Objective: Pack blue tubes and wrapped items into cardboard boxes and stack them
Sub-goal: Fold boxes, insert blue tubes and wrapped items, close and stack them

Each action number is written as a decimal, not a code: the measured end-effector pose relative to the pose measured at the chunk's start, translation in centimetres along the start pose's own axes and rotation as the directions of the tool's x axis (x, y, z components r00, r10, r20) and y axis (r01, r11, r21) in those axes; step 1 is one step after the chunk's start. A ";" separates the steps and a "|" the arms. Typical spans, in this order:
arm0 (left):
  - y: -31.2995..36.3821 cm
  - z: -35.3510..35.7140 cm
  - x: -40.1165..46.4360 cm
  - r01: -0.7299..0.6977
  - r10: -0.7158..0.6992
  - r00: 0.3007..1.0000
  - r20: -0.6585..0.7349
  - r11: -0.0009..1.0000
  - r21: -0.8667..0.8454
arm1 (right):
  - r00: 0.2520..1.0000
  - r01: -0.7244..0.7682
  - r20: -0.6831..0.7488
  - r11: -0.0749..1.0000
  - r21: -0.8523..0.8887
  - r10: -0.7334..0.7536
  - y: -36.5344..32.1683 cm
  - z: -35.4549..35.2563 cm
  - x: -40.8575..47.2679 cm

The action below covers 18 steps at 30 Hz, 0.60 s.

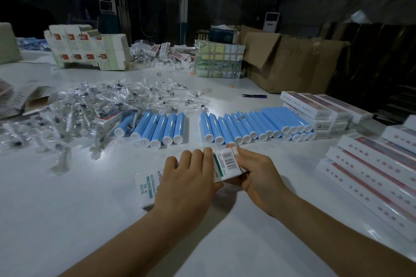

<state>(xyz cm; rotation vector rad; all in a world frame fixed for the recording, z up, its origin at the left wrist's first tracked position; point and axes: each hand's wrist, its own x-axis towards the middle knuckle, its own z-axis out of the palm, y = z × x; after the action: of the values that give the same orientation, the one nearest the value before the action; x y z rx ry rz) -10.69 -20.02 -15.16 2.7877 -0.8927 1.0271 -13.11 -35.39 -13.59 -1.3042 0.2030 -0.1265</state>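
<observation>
Hands first: we've got both of them on one white carton (148, 189), and we'll use that carton as our reference for everything else. Our left hand (186, 177) lies palm-down over the carton's middle, fingers curled across the top and wrapped onto its far edge, forearm coming in from the lower left. Our right hand (254, 171) clamps the carton's right end, the one with the barcode label, thumb on top near the flap and the other fingers tucked underneath, wrist bent inward. So both grips are closed on the carton, which sits low over the white table (67, 220), its left end with green print sticking out past our left hand.

Just beyond the carton lie the blue tubes (247, 126), white caps toward us, in two rows: a small bunch beyond and left, a longer run beyond and right. Further left of the carton, past the small bunch, sprawls the heap of clear wrapped items (90, 108). Right of the carton sit stacks of filled white boxes (371, 171), with another stack behind the long tube row. Far beyond it all stands a big brown shipping box (292, 60).
</observation>
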 end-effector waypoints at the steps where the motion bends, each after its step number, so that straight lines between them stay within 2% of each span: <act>1: 0.0 0.0 0.0 0.006 -0.006 1.000 0.007 1.000 0.005 | 1.000 -0.001 -0.002 1.000 -0.006 0.001 0.0 0.0 -0.1; 5: 0.1 -0.1 0.0 -0.001 0.001 1.000 -0.002 1.000 -0.008 | 1.000 0.022 0.001 0.999 -0.046 -0.022 0.2 0.2 -0.5; 12: 0.2 -0.5 -0.2 0.016 -0.015 0.999 0.029 1.000 -0.011 | 0.985 0.165 -0.023 0.968 -0.188 -0.172 0.3 0.7 -1.1; 15: 0.1 -0.7 -0.3 0.024 -0.025 0.997 0.067 1.000 0.006 | 0.971 0.231 0.008 0.930 -0.284 -0.239 0.3 0.5 -1.4; 18: 0.1 -0.7 -0.1 0.014 -0.013 0.999 0.030 0.999 -0.045 | 0.957 0.289 0.052 0.912 -0.290 -0.286 0.3 0.6 -1.7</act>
<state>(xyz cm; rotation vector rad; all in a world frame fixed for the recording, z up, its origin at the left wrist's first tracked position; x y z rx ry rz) -11.24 -19.90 -14.69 2.7755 -0.8879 0.9535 -14.62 -34.43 -13.55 -1.6290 0.0197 -0.3533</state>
